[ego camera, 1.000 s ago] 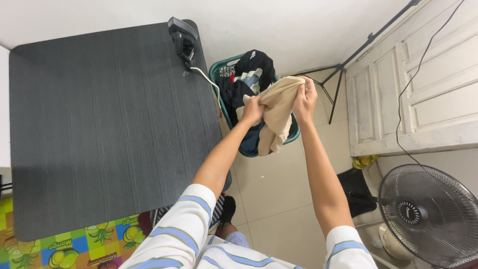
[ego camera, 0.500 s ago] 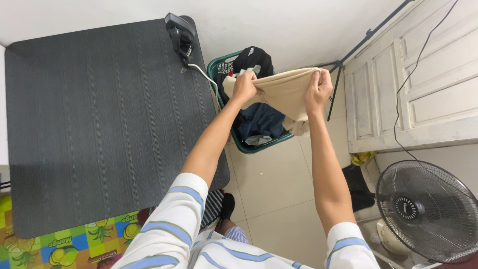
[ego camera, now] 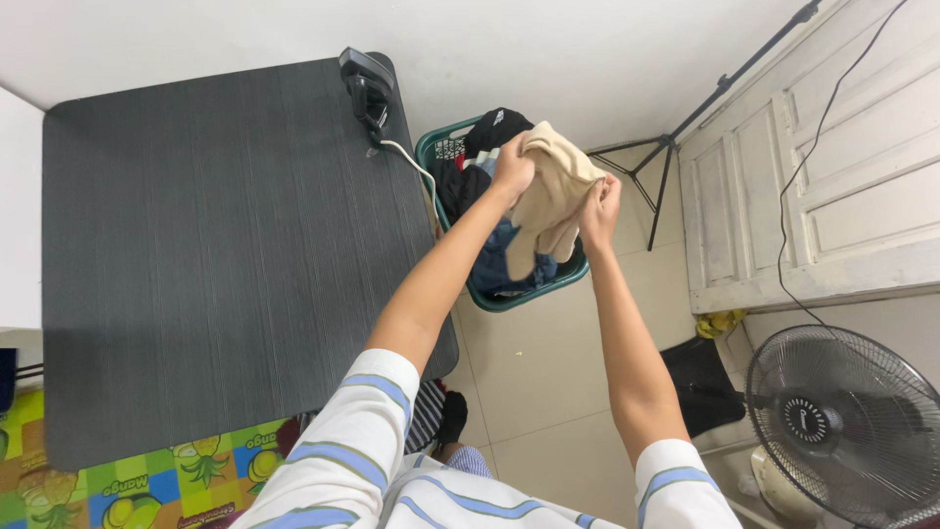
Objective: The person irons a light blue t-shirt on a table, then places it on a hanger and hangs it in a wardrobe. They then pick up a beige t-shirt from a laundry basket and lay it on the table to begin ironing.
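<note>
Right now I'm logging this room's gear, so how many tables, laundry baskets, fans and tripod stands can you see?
Dark grey table: 1
Green laundry basket: 1
Black fan: 1
Black tripod stand: 1
Total: 4

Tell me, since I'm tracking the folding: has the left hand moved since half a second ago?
Yes. The left hand has closed in rightward toward the right hand, bunching the beige cloth above the green laundry basket.

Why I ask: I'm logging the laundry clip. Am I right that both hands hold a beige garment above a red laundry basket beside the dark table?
Not quite: the laundry basket is green, not red. The head view shows the left hand and right hand holding the beige garment above it, beside the dark table.
</note>
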